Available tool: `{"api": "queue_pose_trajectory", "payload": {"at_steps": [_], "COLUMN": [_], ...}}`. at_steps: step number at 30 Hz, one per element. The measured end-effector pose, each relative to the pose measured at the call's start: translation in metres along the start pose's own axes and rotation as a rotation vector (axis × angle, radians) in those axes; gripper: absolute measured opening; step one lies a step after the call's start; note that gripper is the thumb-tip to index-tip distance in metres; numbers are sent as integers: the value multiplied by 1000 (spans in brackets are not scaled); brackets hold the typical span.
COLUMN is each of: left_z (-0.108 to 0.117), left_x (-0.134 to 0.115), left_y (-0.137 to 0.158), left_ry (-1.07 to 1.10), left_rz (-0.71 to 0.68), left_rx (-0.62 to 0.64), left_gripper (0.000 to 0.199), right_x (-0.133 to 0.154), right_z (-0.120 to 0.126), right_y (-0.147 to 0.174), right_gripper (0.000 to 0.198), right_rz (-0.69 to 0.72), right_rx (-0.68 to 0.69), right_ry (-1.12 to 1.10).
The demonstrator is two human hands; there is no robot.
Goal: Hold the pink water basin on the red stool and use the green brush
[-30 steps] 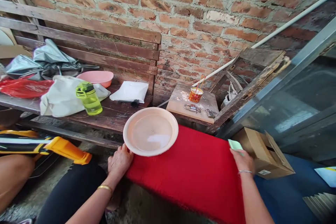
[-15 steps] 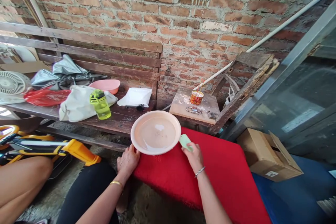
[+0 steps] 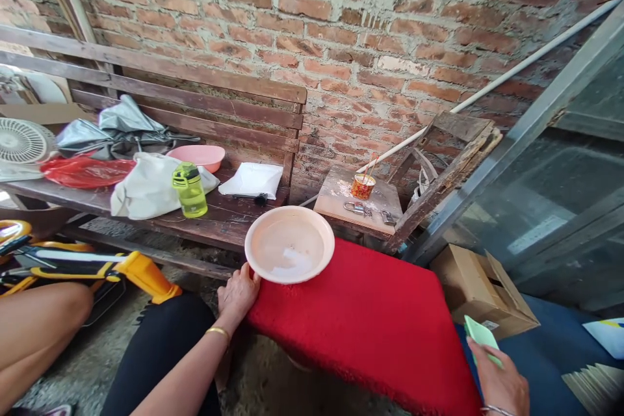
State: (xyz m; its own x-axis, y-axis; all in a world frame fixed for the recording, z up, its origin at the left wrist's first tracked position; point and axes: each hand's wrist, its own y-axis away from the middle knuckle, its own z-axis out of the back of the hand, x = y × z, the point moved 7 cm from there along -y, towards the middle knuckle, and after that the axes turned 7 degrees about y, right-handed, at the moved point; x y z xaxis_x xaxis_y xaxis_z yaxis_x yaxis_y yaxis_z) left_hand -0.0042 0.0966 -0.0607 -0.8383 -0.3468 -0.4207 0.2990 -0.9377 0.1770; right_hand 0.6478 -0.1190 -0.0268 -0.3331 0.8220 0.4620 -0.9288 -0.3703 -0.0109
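My left hand point(image 3: 238, 296) is at the lower left of a pale peach basin point(image 3: 260, 262), its fingers closed against the basin's edge by the corner of the red cloth. Cloudy water lies in the basin, with a bright reflection on it and a few dark specks. Far to the right, my right hand point(image 3: 502, 377) grips a flat, light green piece with rounded corners point(image 3: 482, 336). Its exact kind cannot be made out. That hand is past the red cloth's right edge, near a cardboard box, and apart from the basin.
The red cloth point(image 3: 361, 325) covers a low table. A wooden bench point(image 3: 229, 224) holds a green bottle point(image 3: 190, 192), a white bag and a pink basin. A small stand point(image 3: 336, 198) bears padlocks and a patterned cup. The cardboard box point(image 3: 468, 292) sits on a blue surface. Another person's knee is at left.
My right hand has moved right and down, away from the basin's rim, carrying the light green piece. My left hand stays by the basin. The view has shifted slightly.
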Motion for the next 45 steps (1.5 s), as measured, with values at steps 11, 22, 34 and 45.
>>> {"api": "queue_pose_trajectory", "payload": {"at_steps": [11,22,34,45], "left_z": [0,1,7,6], "left_x": [4,5,6,11], "left_y": [-3,-4,-3,-9], "left_ry": [32,29,-16,-53], "left_rz": [5,0,33,32], "left_rx": [13,15,8,-13], "left_gripper": [50,54,51,50], "right_x": [211,64,111,122], "right_z": [-114,-23,-64,-74], "right_y": [204,62,161,156], "right_gripper": [31,44,45,28], "right_rz": [746,294,572,700], "right_rx": [301,80,146,140], "right_ry": [-303,-34,-352,42]}}
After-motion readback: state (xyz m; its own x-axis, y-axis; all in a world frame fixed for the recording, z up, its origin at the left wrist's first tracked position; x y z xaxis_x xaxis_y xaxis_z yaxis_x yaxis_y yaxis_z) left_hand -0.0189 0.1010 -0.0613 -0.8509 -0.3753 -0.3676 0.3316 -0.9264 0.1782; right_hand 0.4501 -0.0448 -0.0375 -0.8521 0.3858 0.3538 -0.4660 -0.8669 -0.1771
